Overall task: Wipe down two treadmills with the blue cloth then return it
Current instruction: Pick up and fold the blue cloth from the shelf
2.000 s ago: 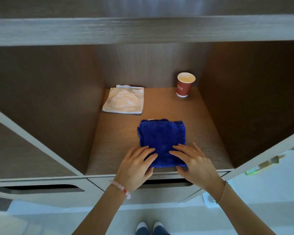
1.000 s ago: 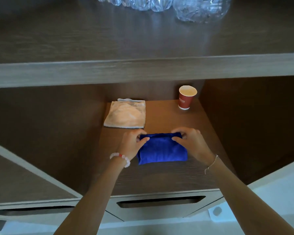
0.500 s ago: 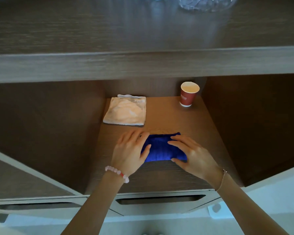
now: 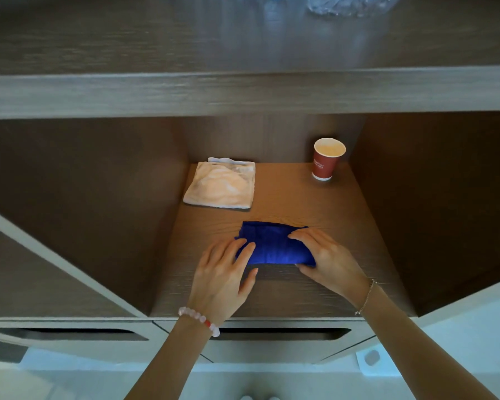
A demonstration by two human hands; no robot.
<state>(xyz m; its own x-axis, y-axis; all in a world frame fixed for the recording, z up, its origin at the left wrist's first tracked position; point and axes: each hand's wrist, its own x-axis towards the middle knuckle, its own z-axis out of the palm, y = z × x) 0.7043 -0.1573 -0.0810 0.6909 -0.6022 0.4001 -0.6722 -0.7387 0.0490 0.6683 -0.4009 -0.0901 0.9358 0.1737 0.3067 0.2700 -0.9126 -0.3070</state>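
The blue cloth (image 4: 272,246) lies folded into a narrow bundle on the wooden shelf (image 4: 300,203) of the open cupboard. It is set in front of a folded white cloth (image 4: 221,186) and well apart from a red paper cup (image 4: 325,163) at the back right. Its left edge is touched by the straight, relaxed fingers of the left hand (image 4: 220,281). Its right end is grasped by the right hand (image 4: 326,261), with fingers curved over the top and the thumb tucked at the near edge. The return step is judged to be nearly done (no treadmill is in view). For a neat finish, the bundle should be pressed flat and its edges squared to the shelf front. Both hands should then be lifted straight off so that the fold is not dragged open.
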